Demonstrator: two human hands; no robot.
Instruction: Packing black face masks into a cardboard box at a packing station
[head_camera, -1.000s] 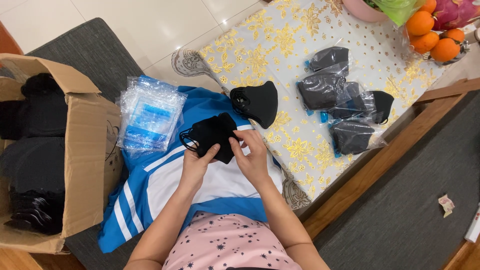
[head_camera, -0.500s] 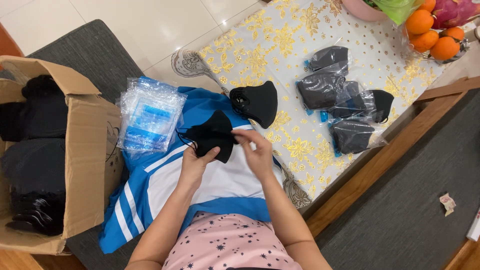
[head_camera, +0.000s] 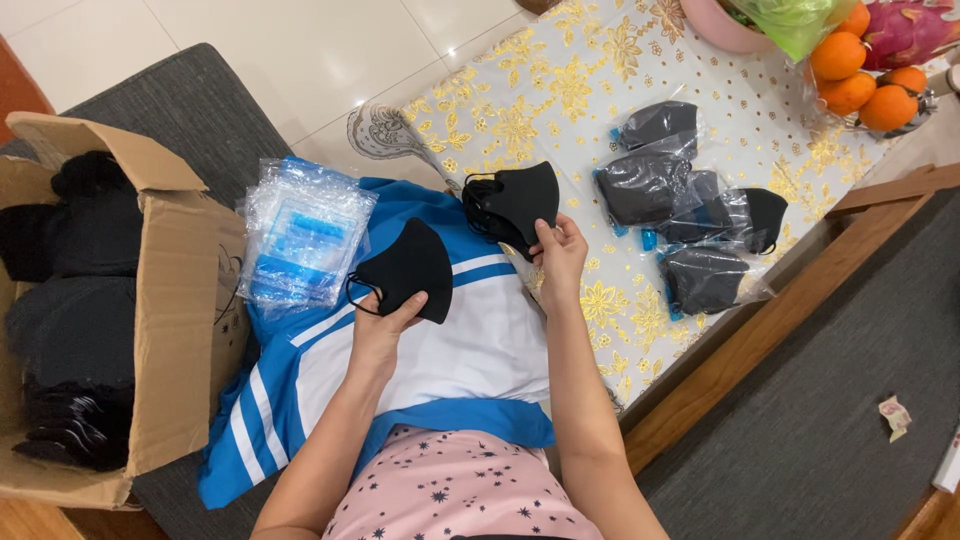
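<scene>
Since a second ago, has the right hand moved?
Yes. The right hand went from the mask on the lap up to the mask stack at the table edge.

My two arms are bare from the elbows down, with no sleeves, watch, rings or bracelets on them. My left hand (head_camera: 385, 325) and right hand (head_camera: 558, 250) wear no gloves, and the nails are short and unpainted. At six o'clock in the view my lap shows pale pink cloth (head_camera: 460, 495) sprinkled with small dark stars of differing sizes.
</scene>
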